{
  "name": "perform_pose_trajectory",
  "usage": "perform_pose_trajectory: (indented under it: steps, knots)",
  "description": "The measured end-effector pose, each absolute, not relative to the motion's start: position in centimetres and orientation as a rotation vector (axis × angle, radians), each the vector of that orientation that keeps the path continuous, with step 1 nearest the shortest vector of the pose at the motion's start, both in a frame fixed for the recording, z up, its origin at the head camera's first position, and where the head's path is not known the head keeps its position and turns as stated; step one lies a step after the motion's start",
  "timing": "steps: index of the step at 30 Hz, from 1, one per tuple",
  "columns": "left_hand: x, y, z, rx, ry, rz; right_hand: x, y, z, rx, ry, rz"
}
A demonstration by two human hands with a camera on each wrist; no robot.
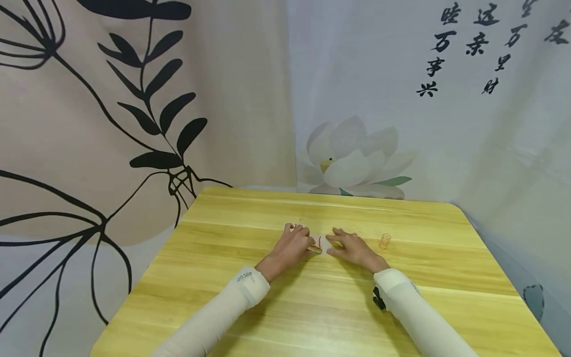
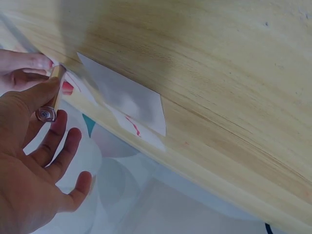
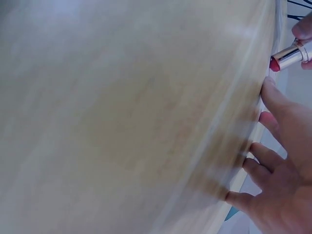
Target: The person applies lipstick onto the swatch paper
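Observation:
My left hand (image 1: 291,246) pinches a gold lipstick (image 1: 314,249) between thumb and fingers; the other fingers are spread loosely in the left wrist view. Its red tip shows in the right wrist view, close to the right thumb. Beneath the hands lies white paper (image 1: 324,243) bearing a curved red stroke (image 2: 132,126). One white piece (image 2: 127,97) stands tilted off the table in the left wrist view. My right hand (image 1: 354,248) holds nothing; its extended fingers reach the right edge of the paper, fingertips down at the table in the right wrist view.
A small see-through orange-tinted object (image 1: 384,241) is on the wooden table (image 1: 285,302), right of the right hand. Behind the table's far edge hangs a printed curtain (image 1: 250,99) with leaves, a lotus and characters. A black band (image 1: 378,299) sits at the right cuff.

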State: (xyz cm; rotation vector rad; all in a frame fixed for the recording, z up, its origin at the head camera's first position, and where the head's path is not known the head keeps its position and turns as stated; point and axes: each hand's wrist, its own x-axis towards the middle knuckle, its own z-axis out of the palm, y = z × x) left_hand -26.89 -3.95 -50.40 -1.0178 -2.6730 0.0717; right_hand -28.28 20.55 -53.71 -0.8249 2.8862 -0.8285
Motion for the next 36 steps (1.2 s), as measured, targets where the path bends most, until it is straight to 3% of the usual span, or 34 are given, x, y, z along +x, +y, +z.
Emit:
perform_pose_trajectory:
  steps: [21, 36]
  knots:
    - [-26.5, -5.5, -48.7, -0.935, -2.677, -0.067, -28.3, 20.5, -53.8, -0.834, 2.888, -0.821]
    - [-27.1, -9.4, -49.3, -0.851, -2.670, -0.172, -28.5, 20.7, -53.7, -0.858, 2.850, -0.957]
